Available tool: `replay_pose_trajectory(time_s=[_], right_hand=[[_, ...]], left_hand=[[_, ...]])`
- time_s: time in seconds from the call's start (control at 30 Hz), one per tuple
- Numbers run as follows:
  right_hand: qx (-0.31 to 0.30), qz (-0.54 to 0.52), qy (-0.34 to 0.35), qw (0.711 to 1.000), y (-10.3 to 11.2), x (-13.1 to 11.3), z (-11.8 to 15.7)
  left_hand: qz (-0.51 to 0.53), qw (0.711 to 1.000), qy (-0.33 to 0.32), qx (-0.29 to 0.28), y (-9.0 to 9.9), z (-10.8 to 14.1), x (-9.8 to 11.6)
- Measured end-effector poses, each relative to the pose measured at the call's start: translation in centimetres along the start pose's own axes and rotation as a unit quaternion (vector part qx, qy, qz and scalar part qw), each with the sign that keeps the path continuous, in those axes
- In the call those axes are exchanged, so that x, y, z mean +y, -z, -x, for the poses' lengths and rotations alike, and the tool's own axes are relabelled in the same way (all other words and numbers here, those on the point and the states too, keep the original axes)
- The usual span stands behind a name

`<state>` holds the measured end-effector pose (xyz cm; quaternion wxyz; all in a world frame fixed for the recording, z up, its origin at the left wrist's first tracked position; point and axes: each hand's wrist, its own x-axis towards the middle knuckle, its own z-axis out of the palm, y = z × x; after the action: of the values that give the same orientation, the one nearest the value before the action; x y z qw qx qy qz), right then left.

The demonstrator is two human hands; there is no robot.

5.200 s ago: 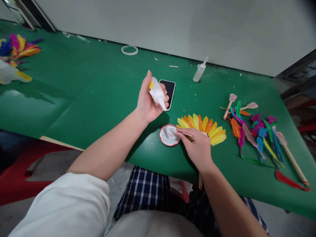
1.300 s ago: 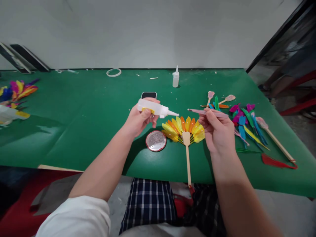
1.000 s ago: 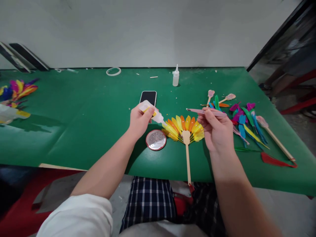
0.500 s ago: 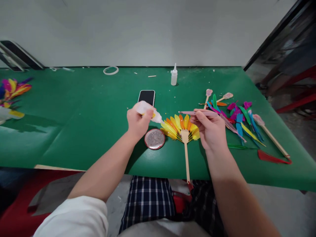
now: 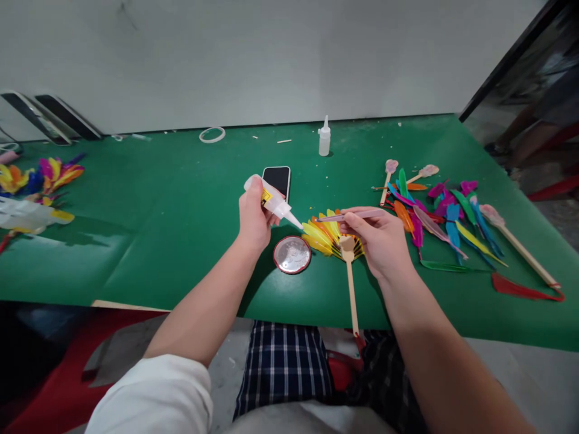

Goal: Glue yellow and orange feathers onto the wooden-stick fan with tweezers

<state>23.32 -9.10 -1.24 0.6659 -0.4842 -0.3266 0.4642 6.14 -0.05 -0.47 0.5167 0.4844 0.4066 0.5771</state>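
Note:
My left hand (image 5: 254, 220) is wrapped round a translucent glue bottle (image 5: 277, 204) with a yellow label. The bottle is tilted, its nozzle pointing down and right at the left edge of some yellow and orange feathers (image 5: 320, 239). These feathers fan out round the wide head of a wooden handle (image 5: 351, 289), forming a feather fan on the table. In my right hand (image 5: 382, 238) are pink tweezers (image 5: 368, 213), held level over the feathers with the tips toward the left. Whether the tips grip a feather I cannot tell. My right fingers hide part of the fan's right side.
A round shiny lid (image 5: 292, 255) lies left of the fan, and a phone (image 5: 277, 178) behind the bottle. Farther back stands a small dropper bottle (image 5: 324, 140). Loose coloured feathers (image 5: 452, 217) and wooden handles (image 5: 511, 235) lie right; more feathers (image 5: 56, 175) lie far left.
The view has shifted slightly. My right hand has brought the tweezers left and lower over the feathers. The glue bottle now tilts more steeply, its nozzle still by the fan's left edge.

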Motion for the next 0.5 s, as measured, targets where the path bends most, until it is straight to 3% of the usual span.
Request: replay_pose_trajectory(time_s=[0.17,0.5], right_hand=[[-0.004,0.0,-0.005,1.0,-0.46,0.03,0.27],[-0.007,0.026,-0.003,1.0,-0.99,-0.16,0.52]], left_hand=[[0.048,0.998,0.046,0.009,-0.25,0.07,0.12],[0.052,0.997,0.048,-0.008,-0.38,0.15,-0.29]])
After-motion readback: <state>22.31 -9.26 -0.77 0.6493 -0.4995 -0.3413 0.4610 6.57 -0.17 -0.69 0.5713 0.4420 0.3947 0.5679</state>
